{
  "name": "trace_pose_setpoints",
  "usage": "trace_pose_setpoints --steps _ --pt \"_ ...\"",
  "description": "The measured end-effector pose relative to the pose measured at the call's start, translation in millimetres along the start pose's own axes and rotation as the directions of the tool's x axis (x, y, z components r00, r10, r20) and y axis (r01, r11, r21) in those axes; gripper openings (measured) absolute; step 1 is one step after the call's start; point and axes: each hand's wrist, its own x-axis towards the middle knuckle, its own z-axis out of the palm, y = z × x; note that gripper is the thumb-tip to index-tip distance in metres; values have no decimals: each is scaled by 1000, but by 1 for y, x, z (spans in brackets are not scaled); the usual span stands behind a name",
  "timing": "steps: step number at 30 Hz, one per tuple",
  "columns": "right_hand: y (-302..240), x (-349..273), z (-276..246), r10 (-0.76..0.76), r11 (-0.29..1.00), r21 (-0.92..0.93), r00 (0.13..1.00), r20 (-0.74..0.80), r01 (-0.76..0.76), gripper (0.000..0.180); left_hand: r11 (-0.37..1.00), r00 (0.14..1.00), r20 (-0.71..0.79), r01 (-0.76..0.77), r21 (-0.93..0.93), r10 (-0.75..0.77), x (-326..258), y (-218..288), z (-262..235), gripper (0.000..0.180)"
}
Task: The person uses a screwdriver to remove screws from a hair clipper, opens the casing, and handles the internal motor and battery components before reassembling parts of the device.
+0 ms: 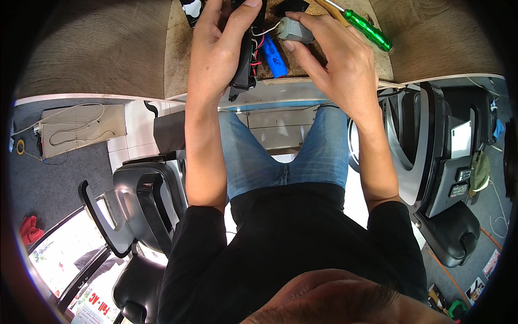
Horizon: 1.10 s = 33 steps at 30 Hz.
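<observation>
Workbench [108, 48] of brown wood fills the upper part of the frame; its pale front edge curves across just above the person's lap. Black moulded appliance housings stand on the floor at lower left [143, 205] and at right [431, 162], both well apart from the hands.

Person sits at the bench, seen from above: black shirt, blue jeans, both forearms rising from lower centre to upper centre of the frame.

Left hand [216, 48], upper centre: fingers wrapped round a long black plastic casing [244, 65], thumb laid along its upper part. Casing is held roughly upright in the picture, its lower end hanging just past the bench edge. Hand is clamped on it.

Right hand [340, 59], upper centre-right: thumb and fingertips pinched on a small grey cylindrical motor [294, 29], held just beside the casing.

Green-handled screwdriver [369, 29] lies on the bench at upper right, near the right hand, not touched.

Blue cylindrical cell [274, 56] sits between the two hands, just below the motor; whether it rests on the bench or hangs cannot be told.

Thin wires [263, 33], white and red, run from the motor end toward the casing.
</observation>
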Motion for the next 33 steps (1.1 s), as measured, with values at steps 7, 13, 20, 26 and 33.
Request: trace_pose_setpoints --steps 7,13,20,26,33 --pt "0 1 3 -28 999 -18 1000 1 28 39 1000 999 15 -30 5 30 -1 1 0 39" --pt "-2 2 3 -8 1000 16 1000 -15 8 35 999 999 12 -45 -12 45 3 -8 -3 37" --pt "-1 0 4 -6 999 37 1000 -25 7 29 999 999 17 -34 1 34 0 -3 -2 36" --pt "-1 0 4 3 999 35 1000 -23 -2 28 999 999 3 -37 -5 37 3 -8 -3 37" --pt "-1 0 4 5 1000 15 999 -32 -4 30 995 999 7 -47 83 47 3 -9 -6 39"
